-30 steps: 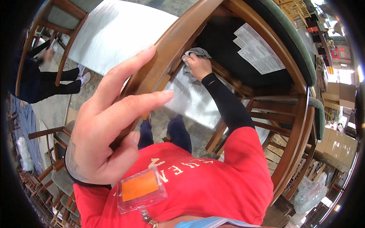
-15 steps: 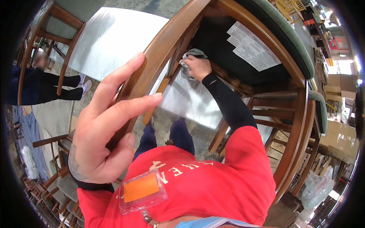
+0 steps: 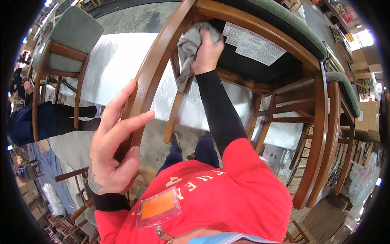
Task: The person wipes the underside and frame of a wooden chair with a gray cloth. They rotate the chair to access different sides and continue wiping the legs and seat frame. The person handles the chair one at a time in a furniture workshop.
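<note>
Workshop floor of grey concrete with a large white sheet point(image 3: 118, 61) spread over it fills the background, seen from a head camera looking down. At 12 o'clock, the right hand point(image 3: 208, 51) is closed around 1 bunched grey cloth point(image 3: 190, 49), pressing it to the upper leg of 1 wooden chair point(image 3: 260, 28) that is tipped up, its dark underside and 2 white paper labels point(image 3: 252, 45) facing the camera. At 9 o'clock, the left hand point(image 3: 113, 150) is wide open, fingers spread, its palm seeming to rest on the chair's curved wooden rail point(image 3: 152, 77) without gripping. Wiping well probably means keeping that brace firm and stroking the cloth along the grain. Another green-cushioned chair point(image 3: 69, 44) stands at 10 o'clock, beside a second person's dark trouser legs point(image 3: 69, 116).
</note>
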Available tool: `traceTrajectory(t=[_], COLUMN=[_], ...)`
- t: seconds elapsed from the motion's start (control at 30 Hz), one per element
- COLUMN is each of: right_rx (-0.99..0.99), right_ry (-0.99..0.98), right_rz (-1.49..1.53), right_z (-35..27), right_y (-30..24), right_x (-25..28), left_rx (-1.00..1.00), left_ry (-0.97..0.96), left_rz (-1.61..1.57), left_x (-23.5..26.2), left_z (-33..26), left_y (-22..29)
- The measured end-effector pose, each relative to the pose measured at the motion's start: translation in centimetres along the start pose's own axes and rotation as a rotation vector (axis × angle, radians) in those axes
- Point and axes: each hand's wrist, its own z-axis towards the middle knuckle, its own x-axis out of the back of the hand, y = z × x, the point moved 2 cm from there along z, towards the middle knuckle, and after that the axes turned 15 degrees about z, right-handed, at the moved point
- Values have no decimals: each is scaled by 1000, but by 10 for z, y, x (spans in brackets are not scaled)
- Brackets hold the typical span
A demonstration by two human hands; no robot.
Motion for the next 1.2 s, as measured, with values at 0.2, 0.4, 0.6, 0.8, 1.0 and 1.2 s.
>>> traceTrajectory(t=[0.2,0.4,0.6,0.8,1.0,1.2], right_rx=[543,204,480,370,840,336], right_ry=[9,-60,-63,-129,-103,-113], right_rz=[-171,-443,-271,-284,-460,-302], right_z=[8,11,-9,11,9,-20], right_y=[-5,-6,2,-10,-1,18], right_x=[-44,14,-32,31,-25,44], left_rx=[-16,-47,-32,-176,-65,-99], left_ry=[-19,-14,-30,-150,-356,-283], left_rz=[-50,26,-27,81,289,166], left_x=[0,0,-1,8,20,11], left_z=[-1,-2,0,3,4,5], left_y=[6,-1,-1,-18,-3,-14])
